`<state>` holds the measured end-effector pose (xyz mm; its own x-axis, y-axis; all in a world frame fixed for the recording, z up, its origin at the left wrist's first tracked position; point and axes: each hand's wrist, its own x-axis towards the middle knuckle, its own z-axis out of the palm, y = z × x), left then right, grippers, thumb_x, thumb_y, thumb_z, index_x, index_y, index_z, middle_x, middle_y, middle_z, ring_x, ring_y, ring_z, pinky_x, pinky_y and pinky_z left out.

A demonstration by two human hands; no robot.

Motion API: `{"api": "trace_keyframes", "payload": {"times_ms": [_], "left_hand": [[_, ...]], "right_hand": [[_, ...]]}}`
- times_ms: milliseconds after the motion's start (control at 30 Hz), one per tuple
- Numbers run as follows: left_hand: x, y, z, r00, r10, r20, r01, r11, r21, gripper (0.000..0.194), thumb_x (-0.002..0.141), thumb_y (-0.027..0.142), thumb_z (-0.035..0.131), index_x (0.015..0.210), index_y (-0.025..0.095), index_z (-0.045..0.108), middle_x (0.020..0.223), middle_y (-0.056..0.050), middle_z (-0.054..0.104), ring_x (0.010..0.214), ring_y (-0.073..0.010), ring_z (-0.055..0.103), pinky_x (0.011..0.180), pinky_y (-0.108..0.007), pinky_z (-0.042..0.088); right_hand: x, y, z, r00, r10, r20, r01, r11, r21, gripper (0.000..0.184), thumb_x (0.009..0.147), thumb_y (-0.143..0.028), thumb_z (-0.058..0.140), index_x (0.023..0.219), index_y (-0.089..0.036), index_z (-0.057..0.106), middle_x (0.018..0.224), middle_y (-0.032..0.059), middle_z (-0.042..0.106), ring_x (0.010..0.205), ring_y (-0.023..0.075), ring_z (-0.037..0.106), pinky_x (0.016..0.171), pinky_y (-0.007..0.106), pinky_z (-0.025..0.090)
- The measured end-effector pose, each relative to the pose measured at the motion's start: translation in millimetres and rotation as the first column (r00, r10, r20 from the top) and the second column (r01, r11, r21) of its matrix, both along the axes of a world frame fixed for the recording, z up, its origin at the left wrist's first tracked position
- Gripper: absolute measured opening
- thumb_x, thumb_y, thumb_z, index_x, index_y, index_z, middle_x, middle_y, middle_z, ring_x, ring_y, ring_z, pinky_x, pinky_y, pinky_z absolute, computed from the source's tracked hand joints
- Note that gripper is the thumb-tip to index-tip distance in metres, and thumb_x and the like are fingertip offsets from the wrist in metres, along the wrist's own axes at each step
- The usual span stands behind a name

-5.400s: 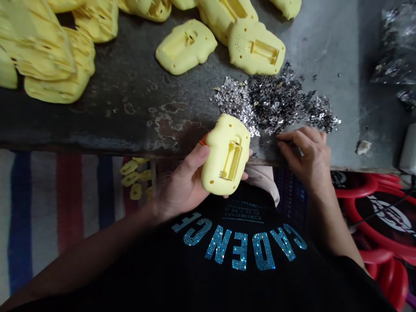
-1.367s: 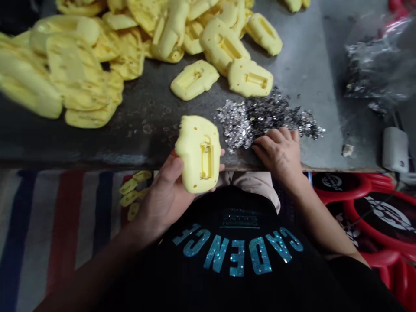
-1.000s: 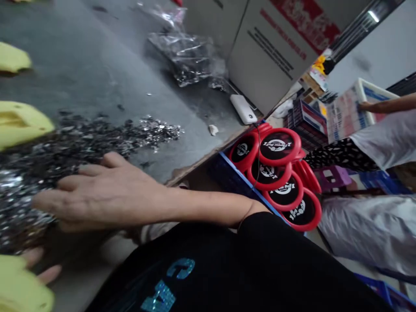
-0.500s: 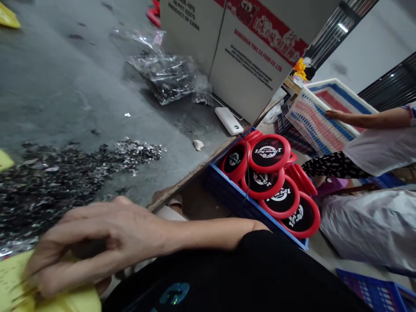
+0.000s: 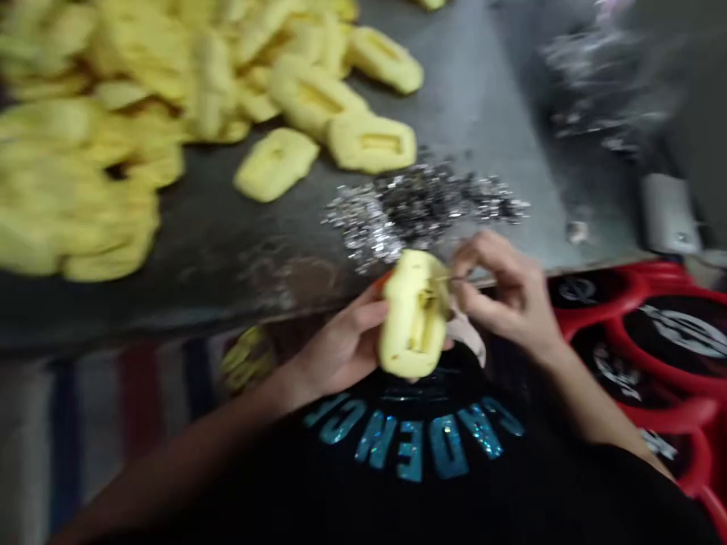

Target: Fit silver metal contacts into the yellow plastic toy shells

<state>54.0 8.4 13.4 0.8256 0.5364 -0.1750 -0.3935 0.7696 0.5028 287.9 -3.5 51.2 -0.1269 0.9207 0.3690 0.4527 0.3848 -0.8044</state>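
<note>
left hand (image 5: 349,344) holds a yellow casing (image 5: 400,333); right hand (image 5: 511,295) pinches a thin piece (image 5: 453,278) beside it.

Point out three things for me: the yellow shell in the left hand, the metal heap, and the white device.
Yellow shell (image 5: 402,319), head view: its smooth upturned face.
Metal heap (image 5: 419,206), head view: its middle.
White device (image 5: 670,212), head view: its casing's middle.

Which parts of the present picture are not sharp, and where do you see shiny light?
Head view: blur covers much of the frame, smearing the yellow shells at upper left; the held shell looks somewhat clearer; bright glints sit on the metal pieces and shirt letters; the striped cloth is dim and soft.
</note>
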Motion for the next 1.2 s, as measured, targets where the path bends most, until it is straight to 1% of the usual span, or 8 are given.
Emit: {"api": "trace_keyframes", "payload": {"times_ms": [67, 100, 300, 500, 633, 833, 1033, 1200], "left_hand": [[-17, -7, -4.4, 1.0, 0.003, -0.012, -0.003, 0.999, -0.036, 0.064, 0.103, 0.06, 0.083, 0.156, 0.028, 0.065, 0.143, -0.013, 0.079, 0.109, -0.0356, 0.086, 0.065, -0.037, 0.072], [-19, -8, -5.9, 1.0, -0.014, -0.003, 0.014, 0.999, -0.049, 0.067, 0.102, 0.061, 0.083, 0.158, 0.03, 0.062, 0.143, -0.013, 0.08, 0.107, -0.0371, 0.088, 0.061, -0.035, 0.071], [-14, -5, -5.1, 0.998, -0.067, 0.017, 0.068, 0.996, -0.06, 0.086, 0.102, 0.065, 0.083, 0.173, 0.035, 0.044, 0.148, -0.017, 0.078, 0.116, -0.0413, 0.088, 0.06, -0.03, 0.071], [-19, -5, -5.8, 0.995, -0.096, 0.004, 0.096, 0.994, -0.055, 0.082, 0.102, 0.072, 0.081, 0.168, 0.035, 0.048, 0.151, -0.017, 0.078, 0.122, -0.0418, 0.086, 0.06, -0.03, 0.071], [-17, -8, -5.5, 0.995, -0.096, 0.007, 0.096, 0.994, -0.058, 0.082, 0.103, 0.072, 0.08, 0.17, 0.036, 0.047, 0.149, -0.017, 0.079, 0.121, -0.0413, 0.087, 0.061, -0.029, 0.071], [-15, -10, -3.5, 0.996, -0.086, -0.017, 0.085, 0.995, -0.055, 0.08, 0.103, 0.069, 0.082, 0.169, 0.036, 0.05, 0.152, -0.016, 0.078, 0.122, -0.0406, 0.087, 0.063, -0.03, 0.074], [-14, -14, -6.0, 0.995, -0.012, -0.101, 0.011, 1.0, -0.013, 0.088, 0.102, 0.063, 0.086, 0.175, 0.036, 0.047, 0.148, -0.014, 0.081, 0.112, -0.0381, 0.09, 0.062, -0.033, 0.075], [-13, -15, -4.5, 0.986, 0.005, -0.165, -0.009, 1.0, -0.022, 0.092, 0.1, 0.059, 0.09, 0.177, 0.037, 0.045, 0.152, -0.015, 0.079, 0.113, -0.0391, 0.09, 0.061, -0.034, 0.075]], "right_hand": [[0, 1, -0.4, 0.999, 0.043, 0.004, -0.043, 0.999, 0.023, 0.012, 0.096, -0.022, 0.074, 0.089, -0.028, 0.068, 0.092, 0.0003, 0.073, 0.09, 0.0229, 0.07, 0.088, 0.043, 0.055], [-1, 2, -0.2, 0.998, 0.06, -0.001, -0.06, 0.998, 0.022, 0.012, 0.095, -0.02, 0.076, 0.09, -0.028, 0.069, 0.094, 0.0008, 0.074, 0.092, 0.0235, 0.071, 0.089, 0.043, 0.056], [-5, -1, 5.8, 0.992, 0.112, 0.052, -0.112, 0.994, -0.001, 0.011, 0.094, -0.019, 0.08, 0.094, -0.028, 0.073, 0.104, 0.0032, 0.072, 0.1, 0.0242, 0.071, 0.088, 0.043, 0.06], [1, 3, 11.4, 0.974, 0.193, 0.122, -0.189, 0.981, -0.049, 0.011, 0.094, -0.019, 0.078, 0.093, -0.028, 0.072, 0.107, 0.0035, 0.075, 0.102, 0.0259, 0.075, 0.09, 0.046, 0.064], [1, 6, 14.8, 0.962, 0.219, 0.165, -0.211, 0.975, -0.067, 0.008, 0.095, -0.023, 0.077, 0.092, -0.029, 0.072, 0.11, 0.005, 0.078, 0.105, 0.0282, 0.076, 0.091, 0.048, 0.065], [6, 11, 20.2, 0.917, 0.284, 0.28, -0.281, 0.958, -0.051, 0.01, 0.095, -0.02, 0.075, 0.098, -0.028, 0.071, 0.115, 0.0065, 0.077, 0.109, 0.0294, 0.076, 0.094, 0.049, 0.066], [5, 10, 23.5, 0.858, 0.26, 0.443, -0.285, 0.958, -0.011, 0.012, 0.097, -0.023, 0.075, 0.094, -0.031, 0.067, 0.116, 0.0075, 0.077, 0.104, 0.0309, 0.071, 0.096, 0.052, 0.063], [8, 10, 20.7, 0.813, 0.245, 0.527, -0.305, 0.952, 0.028, 0.008, 0.098, -0.025, 0.071, 0.094, -0.03, 0.066, 0.111, 0.0091, 0.075, 0.099, 0.0321, 0.067, 0.085, 0.053, 0.06]]}}
